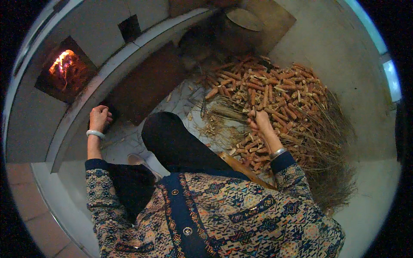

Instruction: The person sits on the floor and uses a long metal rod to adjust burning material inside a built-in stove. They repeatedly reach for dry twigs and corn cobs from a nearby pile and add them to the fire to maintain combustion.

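Note:
My left hand (100,118), with a pale bangle at its wrist, is loosely curled beside the stove ledge; nothing can be made out in it. Above and left of it a fire (65,63) burns inside a square stove opening. My right hand (260,122), with a silver-coloured bracelet, is closed around a thin dark rod or stick (253,102), whose kind I cannot tell. It is over the near edge of a large heap of dry corn cobs (284,87). A bundle of dry stalks (227,112) lies just left of this hand.
Thin brushwood (332,161) is piled along the right wall. The stove's raised ledge (96,77) curves across the left. A dark brown panel (150,80) stands below it. A wooden seat edge (242,167) is beside my leg, and a round-topped container (245,19) is at the back.

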Tool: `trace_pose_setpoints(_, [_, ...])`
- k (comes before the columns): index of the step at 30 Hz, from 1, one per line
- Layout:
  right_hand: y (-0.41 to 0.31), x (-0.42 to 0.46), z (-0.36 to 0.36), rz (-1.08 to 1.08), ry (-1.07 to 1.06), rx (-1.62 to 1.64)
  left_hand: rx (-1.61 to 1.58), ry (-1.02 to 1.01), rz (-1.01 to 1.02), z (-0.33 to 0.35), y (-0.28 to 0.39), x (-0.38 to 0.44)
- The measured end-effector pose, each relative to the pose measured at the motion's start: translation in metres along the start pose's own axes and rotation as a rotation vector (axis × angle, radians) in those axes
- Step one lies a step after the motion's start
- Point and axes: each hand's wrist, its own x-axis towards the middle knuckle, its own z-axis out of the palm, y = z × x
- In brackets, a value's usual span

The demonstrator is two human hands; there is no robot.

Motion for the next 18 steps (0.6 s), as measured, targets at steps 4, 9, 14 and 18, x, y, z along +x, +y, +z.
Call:
trace_pose_setpoints(4, [0.009, 0.020, -0.004, 0.020, 0.139, 0.104, -0.010, -0.002, -0.045, -0.001, 0.003, -0.004])
trace_pose_setpoints(9, [0.010, 0.023, -0.002, 0.042, 0.126, -0.002, 0.049, -0.010, 0.003, 0.000, 0.013, -0.012])
trace_pose_setpoints(14, [0.006, -0.003, -0.015, 0.104, -0.037, 0.014, 0.079, -0.023, 0.077, 0.000, 0.013, -0.007])
trace_pose_setpoints(18, [-0.025, -0.028, -0.009, -0.557, -0.436, -0.804, 0.080, 0.015, 0.074, 0.002, 0.006, -0.004])
